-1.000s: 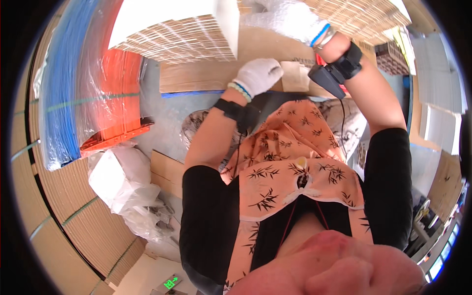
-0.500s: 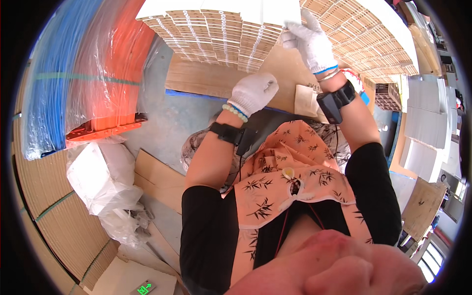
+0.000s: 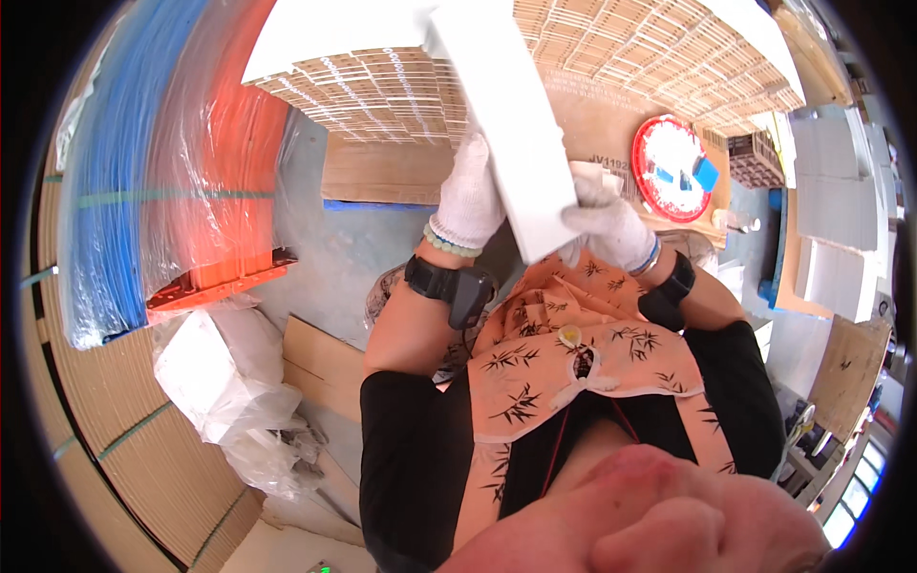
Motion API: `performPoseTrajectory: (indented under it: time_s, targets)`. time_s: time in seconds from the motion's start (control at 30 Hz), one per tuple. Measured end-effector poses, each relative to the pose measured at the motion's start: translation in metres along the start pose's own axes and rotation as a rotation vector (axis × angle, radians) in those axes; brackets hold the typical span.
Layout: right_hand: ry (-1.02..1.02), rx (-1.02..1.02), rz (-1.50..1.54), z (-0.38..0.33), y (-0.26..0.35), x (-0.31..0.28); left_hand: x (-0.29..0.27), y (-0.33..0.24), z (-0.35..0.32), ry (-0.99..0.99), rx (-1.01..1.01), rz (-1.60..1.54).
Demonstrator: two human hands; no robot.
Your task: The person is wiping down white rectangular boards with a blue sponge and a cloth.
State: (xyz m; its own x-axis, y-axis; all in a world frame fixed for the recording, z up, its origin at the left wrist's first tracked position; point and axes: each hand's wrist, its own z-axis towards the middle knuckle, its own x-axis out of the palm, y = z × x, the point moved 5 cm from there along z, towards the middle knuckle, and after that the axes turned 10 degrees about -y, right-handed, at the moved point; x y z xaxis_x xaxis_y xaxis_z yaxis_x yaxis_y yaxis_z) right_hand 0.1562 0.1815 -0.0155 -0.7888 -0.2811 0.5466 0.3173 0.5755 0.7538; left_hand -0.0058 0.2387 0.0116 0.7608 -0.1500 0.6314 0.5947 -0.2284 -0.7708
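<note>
A long white flat panel (image 3: pixel 511 124), which looks like card, slants in front of me from the stacks down toward my apron. My left hand (image 3: pixel 471 196), in a white knitted glove, is closed on its left edge, with part of the fingers hidden behind it. At the panel's lower right corner, my gloved right hand (image 3: pixel 616 229) grips the edge with fingers bent. Beyond the panel stand white-topped stacks with brown layered edges, one on the left (image 3: pixel 358 95) and one on the right (image 3: pixel 659 53).
A red round tray (image 3: pixel 638 172) with white contents and a blue block (image 3: pixel 705 175) sits on brown cardboard (image 3: pixel 592 119). Plastic-wrapped blue sheets (image 3: pixel 129 181) and orange sheets (image 3: pixel 229 181) stand at left. A white plastic bag (image 3: pixel 224 372) lies below them. White stacks (image 3: pixel 826 181) stand at right.
Both hands have come together on the white panel, which now slants toward me. My right hand has moved down from the stacks, uncovering the red tray. My left hand has shifted slightly.
</note>
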Motion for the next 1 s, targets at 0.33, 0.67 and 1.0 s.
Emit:
performPoseTrajectory:
  time_s: [0.33, 0.67, 1.0]
  targets:
    - [-0.331, -0.013, -0.942, 0.047, -0.018, -0.135, -0.014, 0.013, 0.0, -0.093, -0.106, -0.21]
    - [-0.47, 0.263, -1.816, 0.068, -0.134, -0.227, -0.015, 0.021, 0.007, -0.172, -0.131, -0.124]
    - [-0.305, -0.06, -1.875, 0.058, -0.15, -0.229, -0.011, 0.03, 0.01, -0.153, -0.263, -0.288]
